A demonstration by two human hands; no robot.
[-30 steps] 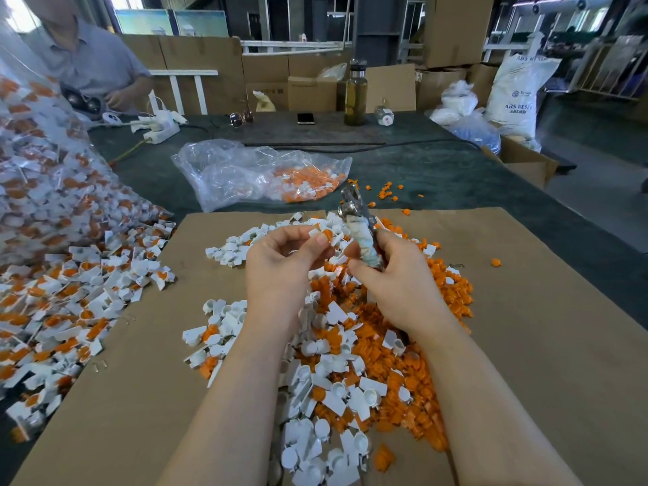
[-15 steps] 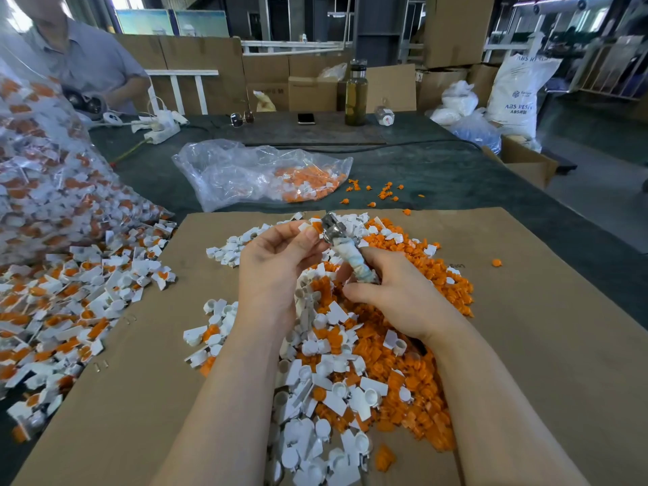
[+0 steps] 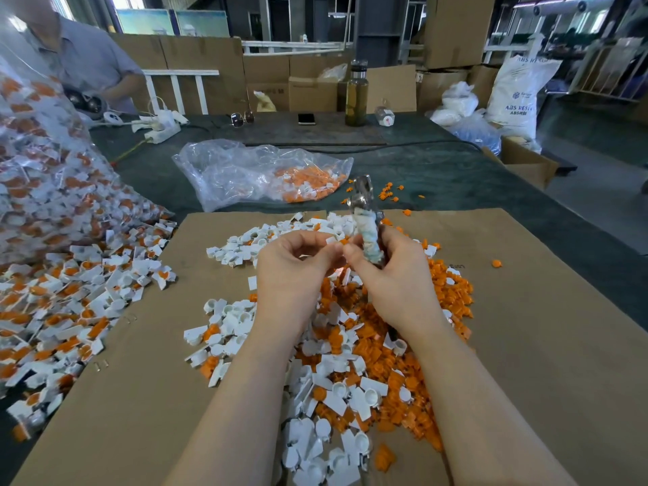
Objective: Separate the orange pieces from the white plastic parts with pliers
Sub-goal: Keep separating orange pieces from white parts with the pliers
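Two hands meet above the pile [image 3: 350,345]: left hand [image 3: 292,271] pinches a white part [image 3: 333,240], right hand [image 3: 396,275] grips one upright pliers [image 3: 366,222]. Loose pieces are too many to count.

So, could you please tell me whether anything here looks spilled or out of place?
Yes: several orange pieces lie scattered on the dark table covering beyond the cardboard sheet, and one stray sits apart from the main pile.

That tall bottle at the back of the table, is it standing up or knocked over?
Upright. The bottle stands on its base on the dark table, cap on top, with yellowish liquid filling most of it.
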